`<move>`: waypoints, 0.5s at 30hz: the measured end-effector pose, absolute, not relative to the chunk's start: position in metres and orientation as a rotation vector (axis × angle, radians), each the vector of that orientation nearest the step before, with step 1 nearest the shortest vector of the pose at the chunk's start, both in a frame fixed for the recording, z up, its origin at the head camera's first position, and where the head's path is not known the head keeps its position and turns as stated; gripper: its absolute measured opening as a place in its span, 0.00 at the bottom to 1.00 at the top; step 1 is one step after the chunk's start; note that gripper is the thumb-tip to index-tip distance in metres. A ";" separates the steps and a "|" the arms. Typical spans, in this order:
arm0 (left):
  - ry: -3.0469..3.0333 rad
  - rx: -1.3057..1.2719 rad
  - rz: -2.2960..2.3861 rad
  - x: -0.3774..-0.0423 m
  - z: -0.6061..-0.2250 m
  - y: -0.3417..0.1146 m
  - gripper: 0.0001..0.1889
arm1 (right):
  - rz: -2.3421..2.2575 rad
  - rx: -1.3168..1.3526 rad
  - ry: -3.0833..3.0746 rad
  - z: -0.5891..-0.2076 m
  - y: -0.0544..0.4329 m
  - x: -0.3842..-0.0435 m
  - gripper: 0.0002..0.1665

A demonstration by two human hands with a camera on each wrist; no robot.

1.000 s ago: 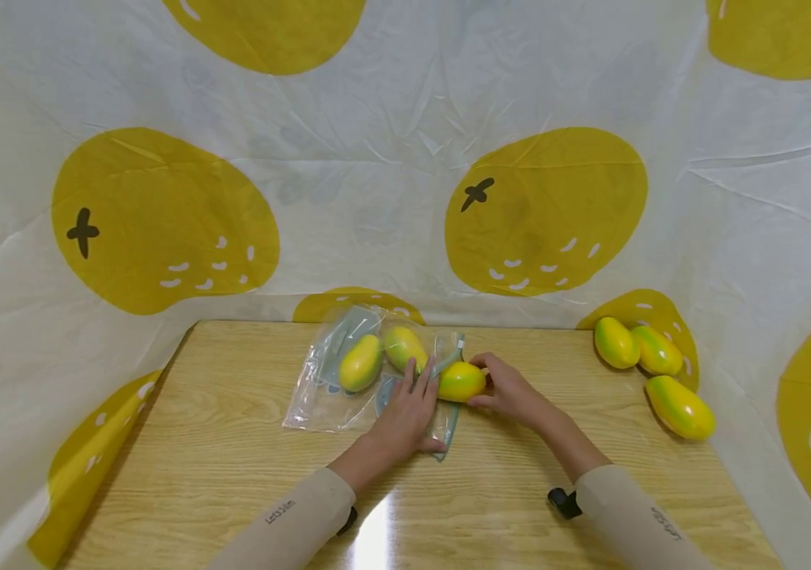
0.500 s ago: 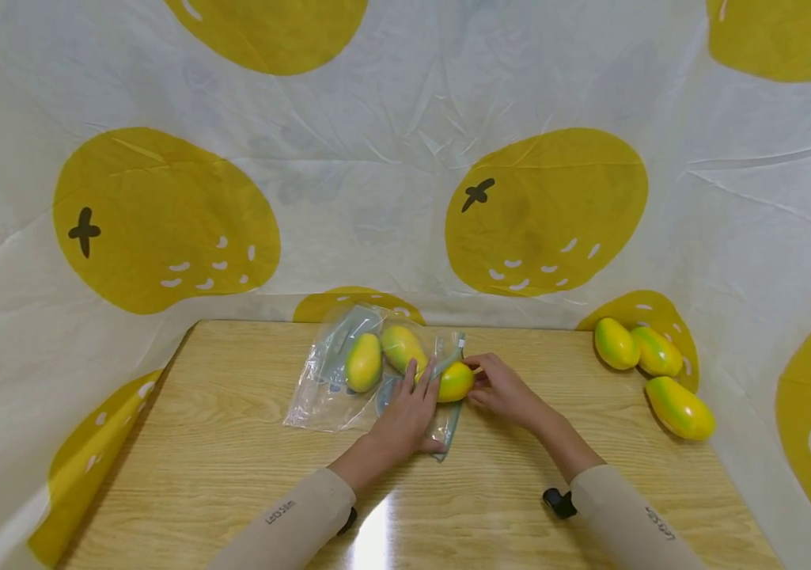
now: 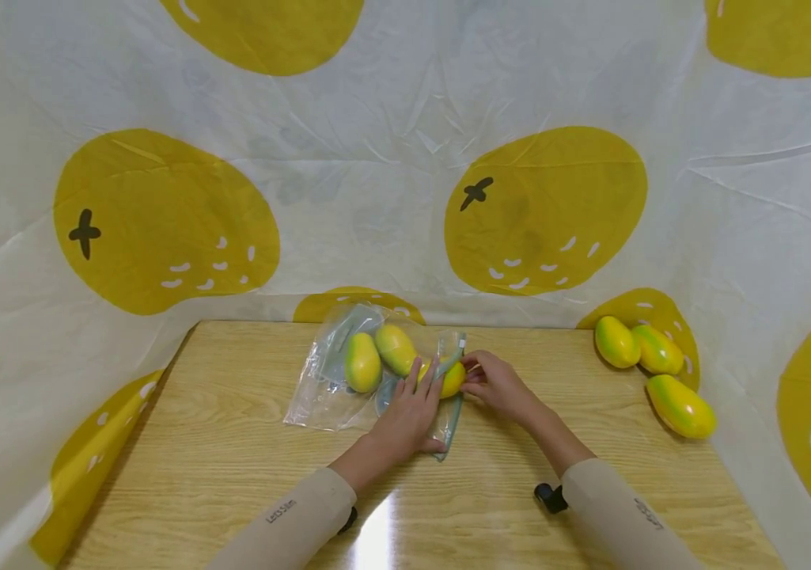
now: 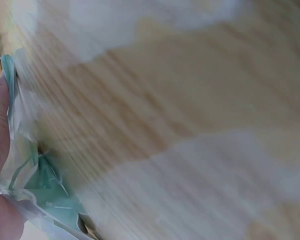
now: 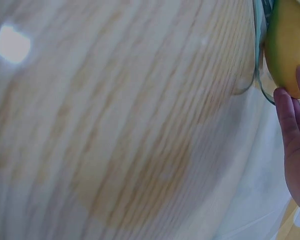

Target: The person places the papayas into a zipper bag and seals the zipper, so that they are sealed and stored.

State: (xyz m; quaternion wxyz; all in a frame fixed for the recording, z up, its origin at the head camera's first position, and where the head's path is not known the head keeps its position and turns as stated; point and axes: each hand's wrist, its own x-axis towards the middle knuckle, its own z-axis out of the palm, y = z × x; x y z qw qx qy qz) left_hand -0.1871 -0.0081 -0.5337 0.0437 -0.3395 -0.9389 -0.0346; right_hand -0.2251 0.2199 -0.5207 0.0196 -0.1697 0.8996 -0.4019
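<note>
A clear zip bag [image 3: 320, 408] with pale blue-green print and a green edge lies on the table in the head view. Two yellow-green mangoes, a left one [image 3: 363, 362] and a right one [image 3: 396, 350], are inside it. My left hand [image 3: 405, 416] lies over the bag near its mouth. Its thumb and fingers grip the bag's edge, seen also in the left wrist view beside the green-printed plastic [image 4: 50, 190]. With thumb and fingertips, my right hand [image 3: 498, 386] holds the outer end of a third mango [image 5: 289, 47], which sits partly in the bag's mouth.
Several more mangoes lie at the table's right rear: one mango [image 3: 617, 342] and another [image 3: 657, 350] touch, with a third mango [image 3: 681, 406] nearer. White cloth [image 3: 362, 206] printed with big yellow fruit stands around the wooden table [image 3: 234, 459].
My right hand has moved left, pushing its mango deeper into the bag's mouth. The mangoes inside have shifted a little. My left hand has stayed in place.
</note>
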 end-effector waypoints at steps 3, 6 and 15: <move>-2.862 -1.036 -0.092 -0.187 -0.534 -0.008 0.69 | -1.256 -0.482 2.803 -0.520 0.218 -0.227 0.22; -2.845 -1.036 -0.080 -0.187 -0.534 -0.008 0.69 | -1.250 -0.432 2.830 -0.520 0.217 -0.229 0.19; -2.842 -1.051 -0.058 -0.188 -0.536 -0.008 0.70 | -1.186 -0.325 2.954 -0.520 0.214 -0.235 0.21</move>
